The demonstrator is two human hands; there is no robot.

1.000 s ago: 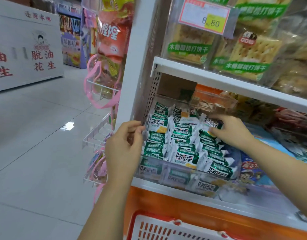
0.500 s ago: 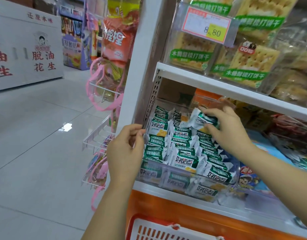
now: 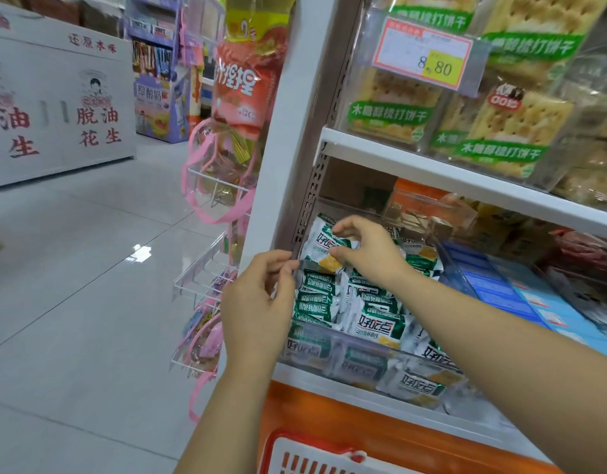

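A clear plastic bin on the lower shelf holds several green-and-white snack packets. My right hand reaches across to the bin's back left corner and pinches one green-and-white packet between thumb and fingers. My left hand grips the bin's left wall near its top edge, fingers curled over the rim.
Bags of crackers and a price tag reading 8.80 fill the shelf above. Blue boxes lie right of the bin. A red-and-white basket sits below. Wire racks with pink bags hang on the shelf end, beside a tiled aisle.
My right hand lifted a packet from the right side of the pile and carried it left to the bin's back left corner. My left hand stayed on the bin wall.
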